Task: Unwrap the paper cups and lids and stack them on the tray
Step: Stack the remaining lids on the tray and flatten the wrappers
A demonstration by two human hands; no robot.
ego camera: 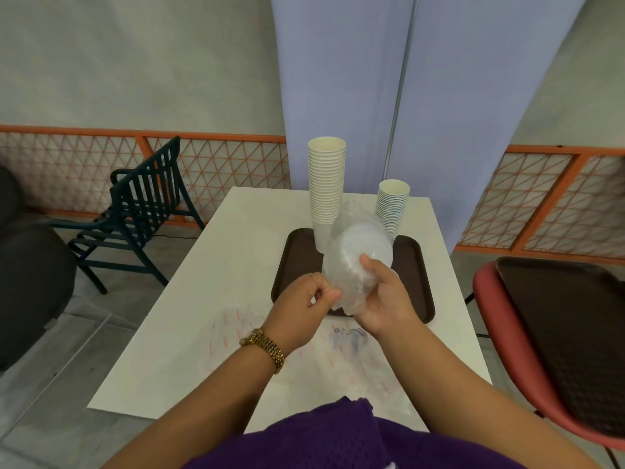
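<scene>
A tall stack of white paper cups [326,187] stands on the brown tray [417,289]. A shorter stack of cups [392,206] rises at the tray's back right. Above the tray I hold a stack of white lids [363,253] still inside its clear plastic wrap. My right hand [385,299] grips the wrapped stack from below, thumb on its top face. My left hand [309,297] pinches the loose plastic at the pack's lower left end.
The white table [209,299] carries empty clear wrappers with red print [341,346] near its front. A dark slatted chair [142,211] stands to the left. A red chair [490,296] on the right holds another brown tray [568,333]. Blue curtains hang behind.
</scene>
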